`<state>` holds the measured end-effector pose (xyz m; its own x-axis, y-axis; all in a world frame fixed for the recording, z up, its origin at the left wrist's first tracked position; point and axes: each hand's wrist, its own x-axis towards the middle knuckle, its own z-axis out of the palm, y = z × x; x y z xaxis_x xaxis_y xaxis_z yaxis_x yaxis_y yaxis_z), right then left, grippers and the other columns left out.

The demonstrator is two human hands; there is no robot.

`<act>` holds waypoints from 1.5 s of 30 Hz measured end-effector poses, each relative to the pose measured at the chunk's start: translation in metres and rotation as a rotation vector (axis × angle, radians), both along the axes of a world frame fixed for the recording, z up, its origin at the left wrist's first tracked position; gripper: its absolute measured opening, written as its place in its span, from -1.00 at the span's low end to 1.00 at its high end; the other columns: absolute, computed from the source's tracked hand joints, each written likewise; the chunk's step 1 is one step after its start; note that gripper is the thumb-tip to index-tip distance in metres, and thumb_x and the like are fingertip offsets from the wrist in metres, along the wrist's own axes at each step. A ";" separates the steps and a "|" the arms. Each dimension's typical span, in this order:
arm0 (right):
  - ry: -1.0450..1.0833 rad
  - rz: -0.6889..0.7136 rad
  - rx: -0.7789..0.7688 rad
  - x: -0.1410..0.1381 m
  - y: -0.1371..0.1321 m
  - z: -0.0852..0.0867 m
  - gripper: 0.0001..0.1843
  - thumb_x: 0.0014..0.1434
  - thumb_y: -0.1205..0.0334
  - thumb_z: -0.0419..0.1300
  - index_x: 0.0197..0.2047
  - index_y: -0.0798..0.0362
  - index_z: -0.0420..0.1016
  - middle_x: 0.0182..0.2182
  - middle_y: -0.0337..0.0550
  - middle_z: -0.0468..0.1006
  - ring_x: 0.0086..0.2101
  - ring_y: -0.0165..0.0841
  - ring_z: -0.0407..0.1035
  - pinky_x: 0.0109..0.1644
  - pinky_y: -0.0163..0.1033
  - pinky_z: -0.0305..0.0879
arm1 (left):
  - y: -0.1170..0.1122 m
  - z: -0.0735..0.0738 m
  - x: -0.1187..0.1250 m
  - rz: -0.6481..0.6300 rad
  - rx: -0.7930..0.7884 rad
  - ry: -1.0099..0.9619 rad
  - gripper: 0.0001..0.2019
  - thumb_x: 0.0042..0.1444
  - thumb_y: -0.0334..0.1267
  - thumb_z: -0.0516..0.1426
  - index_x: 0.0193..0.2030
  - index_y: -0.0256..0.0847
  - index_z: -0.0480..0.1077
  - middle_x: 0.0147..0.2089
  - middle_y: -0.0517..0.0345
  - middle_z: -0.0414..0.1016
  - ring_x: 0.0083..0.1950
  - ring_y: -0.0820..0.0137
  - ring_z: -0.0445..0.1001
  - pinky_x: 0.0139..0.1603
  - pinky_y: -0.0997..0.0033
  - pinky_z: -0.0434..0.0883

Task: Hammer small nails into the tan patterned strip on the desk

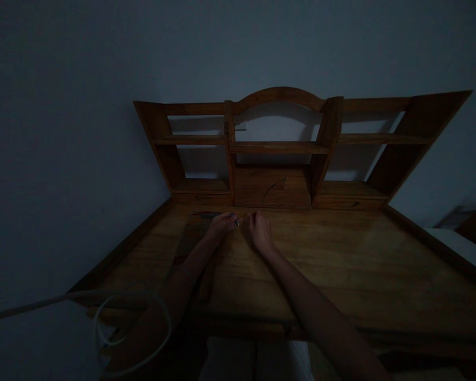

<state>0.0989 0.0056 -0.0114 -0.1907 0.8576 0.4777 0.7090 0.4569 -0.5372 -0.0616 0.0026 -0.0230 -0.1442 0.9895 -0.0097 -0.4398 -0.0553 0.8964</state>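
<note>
Over the far part of the wooden desk [341,254], my left hand [221,224] is closed on a small dark-and-shiny object [236,222] at its fingertips. The dim light hides what kind of object it is. Just to the right, my right hand [259,228] rests low with its fingers curled together, a small gap away from the left. Whatever those fingers may pinch cannot be made out. Beneath my left forearm lies a dark flat item [193,228] with reddish markings, partly covered by the arm.
A wooden shelf unit [275,147] with open compartments and a closed centre panel [272,186] stands along the desk's back. A white cable [164,346] loops at lower left near my left arm. Raised wooden edging [121,254] borders the desk's left side.
</note>
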 end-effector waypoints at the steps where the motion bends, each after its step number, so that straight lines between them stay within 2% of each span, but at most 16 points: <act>1: 0.041 0.012 0.009 -0.002 0.000 0.000 -0.74 0.32 0.29 -0.11 -0.11 0.13 0.37 -0.22 0.03 0.55 -0.24 -0.28 0.43 -0.17 -0.26 0.23 | 0.000 0.000 0.000 -0.020 0.006 0.004 -0.77 -0.21 -0.37 0.37 -0.38 -0.34 0.48 -0.32 0.02 0.57 -0.19 0.25 0.56 -0.03 0.28 0.45; 5: 0.165 0.060 0.021 -0.010 -0.002 -0.003 -0.78 0.32 0.22 -0.06 -0.19 0.09 0.38 -0.29 -0.07 0.57 -0.28 -0.33 0.44 -0.22 -0.31 0.24 | 0.002 0.001 0.000 -0.042 0.025 0.040 -0.73 -0.20 -0.31 0.37 -0.33 -0.36 0.49 -0.27 -0.04 0.59 -0.24 0.31 0.56 -0.12 0.37 0.45; 8: 0.228 0.084 0.025 -0.014 -0.003 -0.006 -0.80 0.31 0.22 -0.03 -0.21 0.08 0.38 -0.30 -0.09 0.57 -0.30 -0.34 0.44 -0.23 -0.32 0.24 | 0.003 0.001 0.000 -0.037 0.074 0.060 -0.71 -0.17 -0.27 0.36 -0.29 -0.36 0.49 -0.23 -0.04 0.59 -0.24 0.34 0.56 -0.11 0.40 0.44; 18: 0.318 0.165 0.020 -0.016 -0.001 -0.009 -0.82 0.25 0.28 0.02 -0.23 0.07 0.44 -0.30 -0.12 0.58 -0.30 -0.34 0.44 -0.18 -0.30 0.27 | 0.006 0.001 0.000 0.028 0.111 0.086 -0.65 -0.20 -0.24 0.38 -0.23 -0.32 0.52 -0.18 -0.05 0.59 -0.18 0.29 0.56 -0.03 0.32 0.41; 26: 0.324 0.198 0.019 -0.018 -0.003 -0.009 -0.74 0.28 0.19 0.01 -0.16 0.04 0.51 -0.23 -0.13 0.60 -0.27 -0.34 0.45 -0.17 -0.31 0.29 | 0.004 0.002 -0.002 0.090 0.120 0.140 -0.62 -0.22 -0.24 0.38 -0.20 -0.30 0.54 -0.21 -0.01 0.60 -0.22 0.32 0.56 -0.04 0.32 0.42; 29: 0.314 0.194 0.024 -0.018 -0.006 -0.008 -0.69 0.31 0.16 -0.04 -0.16 0.03 0.52 -0.21 -0.13 0.60 -0.25 -0.35 0.44 -0.16 -0.32 0.28 | 0.004 0.001 -0.004 0.105 0.123 0.123 -0.61 -0.20 -0.23 0.37 -0.18 -0.30 0.53 -0.21 0.00 0.60 -0.20 0.32 0.56 -0.03 0.31 0.42; 35: 0.287 0.122 0.010 -0.015 -0.001 -0.010 -0.63 0.32 0.14 -0.07 -0.27 0.08 0.53 -0.35 -0.09 0.59 -0.34 -0.32 0.43 -0.22 -0.30 0.26 | 0.010 -0.003 -0.006 0.143 0.135 0.052 -0.61 -0.23 -0.23 0.37 -0.22 -0.32 0.49 -0.23 0.00 0.58 -0.18 0.28 0.57 0.02 0.24 0.41; 40: 0.276 0.082 -0.006 -0.012 0.005 -0.013 -0.64 0.31 0.17 -0.06 -0.22 0.09 0.54 -0.31 -0.06 0.60 -0.33 -0.31 0.44 -0.22 -0.29 0.27 | 0.011 -0.002 -0.006 0.181 0.160 0.001 -0.63 -0.24 -0.24 0.38 -0.28 -0.30 0.42 -0.29 0.09 0.55 -0.18 0.27 0.57 0.02 0.19 0.41; 45: 0.269 0.074 -0.007 -0.011 0.005 -0.014 -0.65 0.30 0.17 -0.05 -0.21 0.08 0.54 -0.28 -0.04 0.61 -0.31 -0.31 0.45 -0.20 -0.29 0.27 | 0.007 0.002 -0.005 0.168 0.198 -0.012 -0.71 -0.11 -0.26 0.33 -0.27 -0.29 0.38 -0.23 0.00 0.56 -0.12 0.26 0.56 0.08 0.18 0.39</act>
<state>0.0884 0.0107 -0.0258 -0.1202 0.8496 0.5136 0.5050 0.4978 -0.7051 -0.0666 0.0096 -0.0208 -0.3081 0.9343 0.1794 -0.4202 -0.3028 0.8554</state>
